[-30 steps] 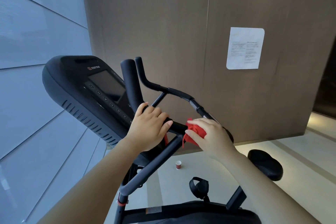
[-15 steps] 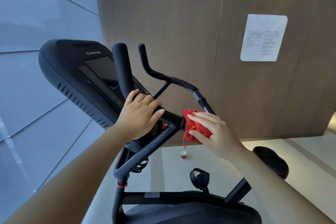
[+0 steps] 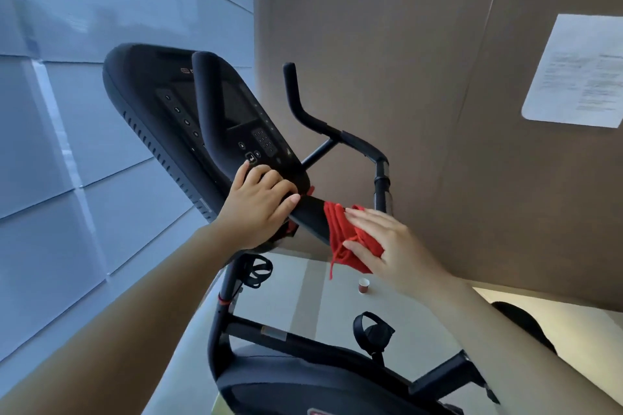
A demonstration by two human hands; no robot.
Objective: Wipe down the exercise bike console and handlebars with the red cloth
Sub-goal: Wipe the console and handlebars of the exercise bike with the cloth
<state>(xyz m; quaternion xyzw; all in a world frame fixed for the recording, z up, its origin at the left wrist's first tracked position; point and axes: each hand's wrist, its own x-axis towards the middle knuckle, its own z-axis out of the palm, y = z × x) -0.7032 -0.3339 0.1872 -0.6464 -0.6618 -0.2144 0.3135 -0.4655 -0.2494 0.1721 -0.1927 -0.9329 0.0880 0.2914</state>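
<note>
The black exercise bike console (image 3: 151, 101) tilts toward me at upper left, its dark screen and buttons facing right. Black handlebars (image 3: 305, 111) curve up beside it and run down to a bar at centre. My left hand (image 3: 259, 209) wraps around the near handlebar just below the console. The red cloth (image 3: 342, 234) is bunched around the bar to the right of that hand, a loose thread hanging down. My right hand (image 3: 391, 246) presses the cloth against the bar, fingers spread flat over it and thumb under it.
A brown panelled wall with a white paper notice (image 3: 580, 71) stands behind the bike. A small red and white cup (image 3: 363, 286) sits on the pale floor. The bike's pedal strap (image 3: 372, 333), frame and black saddle (image 3: 519, 320) lie below my arms.
The view has swung left and closer to the bike. My right hand has slid the red cloth down the bar, fingers flattening over it. My left hand keeps its hold on the handlebar.
</note>
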